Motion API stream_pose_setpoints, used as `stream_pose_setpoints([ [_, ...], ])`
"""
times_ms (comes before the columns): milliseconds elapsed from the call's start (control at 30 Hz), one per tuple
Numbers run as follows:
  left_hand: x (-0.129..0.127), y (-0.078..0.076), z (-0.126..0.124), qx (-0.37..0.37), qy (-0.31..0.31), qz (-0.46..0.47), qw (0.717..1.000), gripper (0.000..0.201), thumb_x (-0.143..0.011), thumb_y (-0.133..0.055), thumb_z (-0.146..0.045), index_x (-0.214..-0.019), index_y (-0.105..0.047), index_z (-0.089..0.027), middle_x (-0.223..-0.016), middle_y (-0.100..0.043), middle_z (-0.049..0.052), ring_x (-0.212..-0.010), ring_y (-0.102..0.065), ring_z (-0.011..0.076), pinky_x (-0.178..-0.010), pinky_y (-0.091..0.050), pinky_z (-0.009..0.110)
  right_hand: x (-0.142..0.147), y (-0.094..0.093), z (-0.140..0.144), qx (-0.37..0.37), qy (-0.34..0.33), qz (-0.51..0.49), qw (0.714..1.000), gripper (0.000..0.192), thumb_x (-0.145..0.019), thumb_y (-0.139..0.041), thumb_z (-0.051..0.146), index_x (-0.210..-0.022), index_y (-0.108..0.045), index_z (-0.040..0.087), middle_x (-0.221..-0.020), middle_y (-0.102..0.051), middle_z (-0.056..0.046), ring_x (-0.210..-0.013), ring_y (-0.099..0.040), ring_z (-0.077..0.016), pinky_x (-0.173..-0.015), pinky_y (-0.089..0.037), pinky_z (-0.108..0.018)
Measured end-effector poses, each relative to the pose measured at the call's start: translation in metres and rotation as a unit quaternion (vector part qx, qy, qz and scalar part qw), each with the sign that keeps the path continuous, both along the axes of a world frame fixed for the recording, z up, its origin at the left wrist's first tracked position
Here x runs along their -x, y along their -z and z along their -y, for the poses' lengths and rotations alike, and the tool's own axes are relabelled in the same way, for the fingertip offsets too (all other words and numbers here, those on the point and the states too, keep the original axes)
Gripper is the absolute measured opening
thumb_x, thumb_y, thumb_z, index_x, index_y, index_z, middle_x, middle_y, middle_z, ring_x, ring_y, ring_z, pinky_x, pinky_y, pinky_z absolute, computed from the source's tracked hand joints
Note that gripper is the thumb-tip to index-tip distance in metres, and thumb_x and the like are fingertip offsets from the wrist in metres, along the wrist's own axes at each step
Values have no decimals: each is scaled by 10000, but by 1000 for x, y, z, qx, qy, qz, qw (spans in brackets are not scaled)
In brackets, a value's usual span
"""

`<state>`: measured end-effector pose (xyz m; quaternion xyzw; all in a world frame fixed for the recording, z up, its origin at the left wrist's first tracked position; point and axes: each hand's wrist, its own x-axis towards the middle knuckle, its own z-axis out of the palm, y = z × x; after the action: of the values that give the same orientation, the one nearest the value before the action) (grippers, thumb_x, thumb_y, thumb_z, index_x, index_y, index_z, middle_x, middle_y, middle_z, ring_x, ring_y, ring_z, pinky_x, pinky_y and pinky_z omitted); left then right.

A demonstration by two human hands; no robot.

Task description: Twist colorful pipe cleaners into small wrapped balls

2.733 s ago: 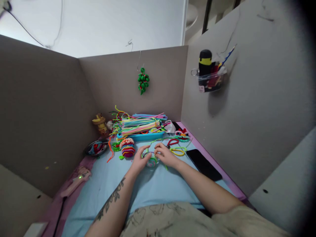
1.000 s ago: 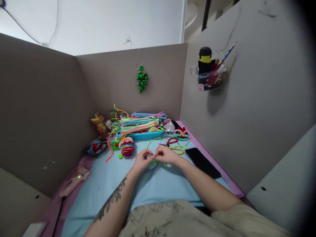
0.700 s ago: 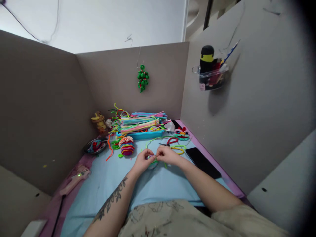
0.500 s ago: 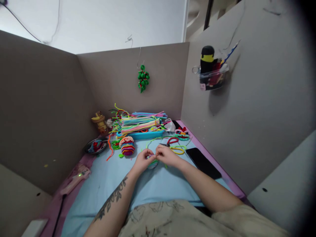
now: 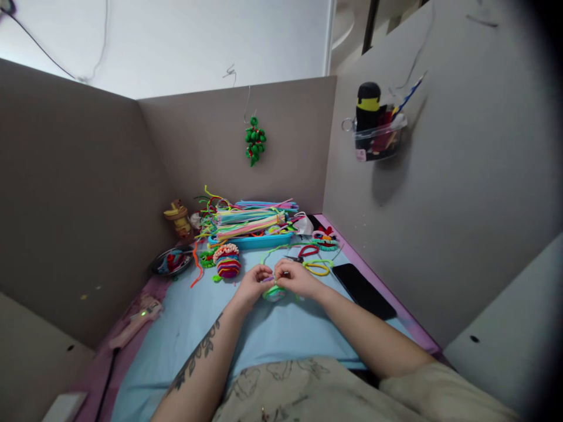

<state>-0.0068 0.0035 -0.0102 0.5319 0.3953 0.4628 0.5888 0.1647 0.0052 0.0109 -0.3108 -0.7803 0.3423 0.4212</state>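
My left hand (image 5: 255, 283) and my right hand (image 5: 296, 276) meet over the light blue cloth, fingers pinched close together. Between them is a small rounded piece of green pipe-cleaner work (image 5: 274, 294), with a bit of purple by the left fingertips. Both hands grip this piece, though the fingers hide exactly where. A long green pipe cleaner (image 5: 277, 248) curves over the cloth just beyond the hands. Dark scissor blades (image 5: 292, 258) lie past my right hand, beside a red loop (image 5: 308, 251) and a yellow loop (image 5: 317, 268).
A blue tray (image 5: 259, 241) heaped with pipe cleaners stands at the back. Left of my hands are a striped multicoloured piece (image 5: 227, 265), a dark bowl (image 5: 171, 261) and a pink glue gun (image 5: 137, 323) with a cord. A phone (image 5: 364, 291) lies right. Grey panels enclose three sides.
The green piece has turned between my fingers and shows more of its green side below them. My hands stay nearly in place, the right fingers shifting slightly.
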Motion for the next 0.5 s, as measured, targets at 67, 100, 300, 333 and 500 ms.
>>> stream_pose_setpoints([
  [67,-1,0,1,5,3,-4,1000,426,-514,-814,-297,-826,-563,-150,-740,-610,7,-652,-564,112,-606,-411,216,1,0,0,10,-8,-8,1000,101,-675,-579,72,-634,-590,163,-789,-535,-10,-748,-537,-131,-683,-427,-248],
  [100,-2,0,1,6,7,-6,1000,420,-520,-811,-304,-825,-567,-150,-738,-611,4,-648,-562,110,-607,-410,216,1,0,0,12,-12,-13,1000,92,-676,-587,80,-640,-597,163,-790,-537,-10,-750,-540,-132,-693,-431,-252],
  [300,-5,-5,4,-17,-11,-40,999,380,-622,-735,-417,-843,-581,-149,-731,-593,-9,-622,-531,98,-563,-375,201,-2,-4,-3,1,37,-18,999,49,-684,-597,118,-664,-599,163,-772,-529,-7,-714,-526,-126,-650,-414,-241],
  [333,-5,-6,5,-22,-15,-44,999,379,-647,-713,-433,-864,-579,-151,-735,-589,-9,-622,-526,97,-560,-373,202,-2,-4,-3,-5,49,-16,999,43,-693,-590,128,-669,-593,163,-760,-529,-5,-704,-521,-125,-637,-407,-238],
  [500,-1,-12,8,-42,4,-43,998,521,-603,-759,-378,-1033,-548,-174,-805,-575,4,-647,-522,100,-594,-403,219,-1,2,-6,31,80,-33,996,18,-737,-545,166,-734,-563,164,-675,-528,20,-610,-496,-108,-576,-397,-222],
])
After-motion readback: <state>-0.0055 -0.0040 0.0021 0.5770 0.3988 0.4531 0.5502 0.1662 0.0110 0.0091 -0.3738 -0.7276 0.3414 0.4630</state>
